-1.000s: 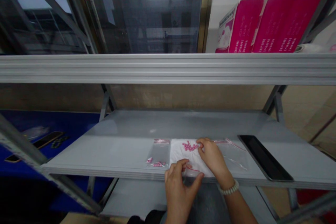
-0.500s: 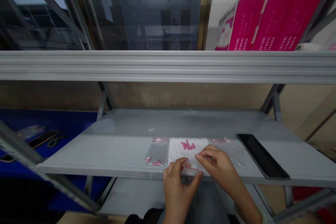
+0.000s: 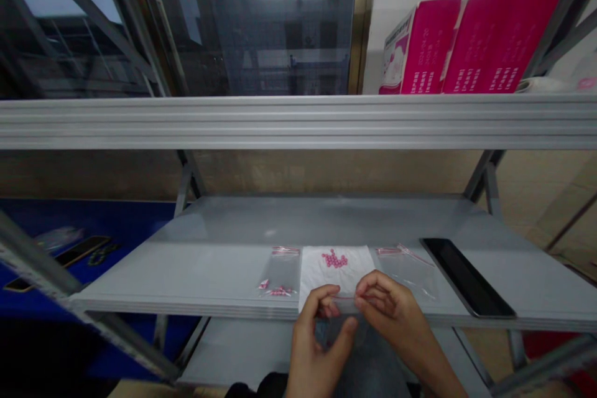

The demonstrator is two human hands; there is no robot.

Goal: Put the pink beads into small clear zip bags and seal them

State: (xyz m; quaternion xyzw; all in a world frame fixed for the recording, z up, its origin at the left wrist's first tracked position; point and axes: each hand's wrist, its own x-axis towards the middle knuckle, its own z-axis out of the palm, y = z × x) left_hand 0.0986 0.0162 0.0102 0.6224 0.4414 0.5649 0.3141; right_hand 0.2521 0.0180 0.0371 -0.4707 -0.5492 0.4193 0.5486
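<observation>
Head view: two bare hands at the near edge of a grey shelf [image 3: 224, 261].
Held bag: a clear bag [image 3: 347, 310] with a red strip, between the hands, just near of the white cloth [image 3: 310, 270].
Left hand [image 3: 311, 348]: half curled, fingers holding the bag's left end, thumb apart.
Right hand [image 3: 389, 308]: thumb and forefinger pinched together at the strip's right end.
Already bagged: a few pink pieces [image 3: 280, 291] inside the left bag [image 3: 285, 267].
Left loose: a cluster of pink beads [image 3: 334, 259] on the cloth's far half.
Uncertain: the held bag's contents.
</observation>
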